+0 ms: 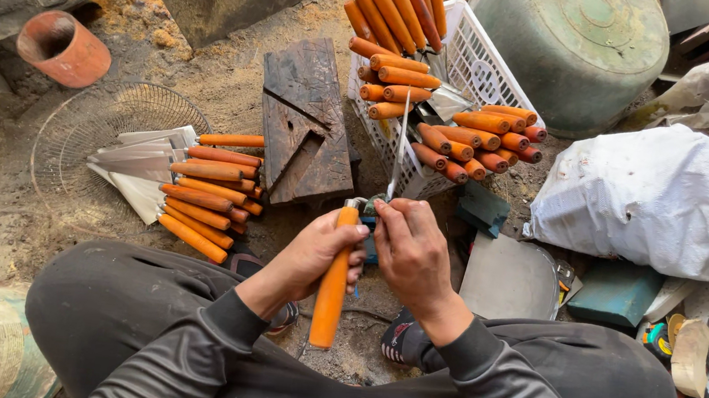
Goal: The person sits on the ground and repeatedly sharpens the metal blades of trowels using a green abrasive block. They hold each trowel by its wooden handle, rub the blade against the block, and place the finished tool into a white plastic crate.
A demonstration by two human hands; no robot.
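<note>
My left hand is wrapped around an orange handle, fingers curled tight on its upper half, so that the handle runs down from my fist toward my lap. My right hand sits just beside it, its fingertips pinched together at the metal collar where the blade meets the wood; something small and blue-green shows between my hands, but I cannot tell what it is. The blade stands up thin and edge-on, straight away from my fingertips. To do this well, I judge I should keep the left fist firm so the handle cannot twist, keep the pinch low on the collar and off the edge, and sight along the blade to keep it in line with the wood. Just beyond my knuckles lies a dark wood block, notched and worn. Left of my left hand, finished knives lie fanned on a wire fan guard, handles nearest my fingers. Beyond the blade tip, a white basket holds more knives with orange handles. Far left stands a clay pot; far right, a white sack and an upturned green basin.
</note>
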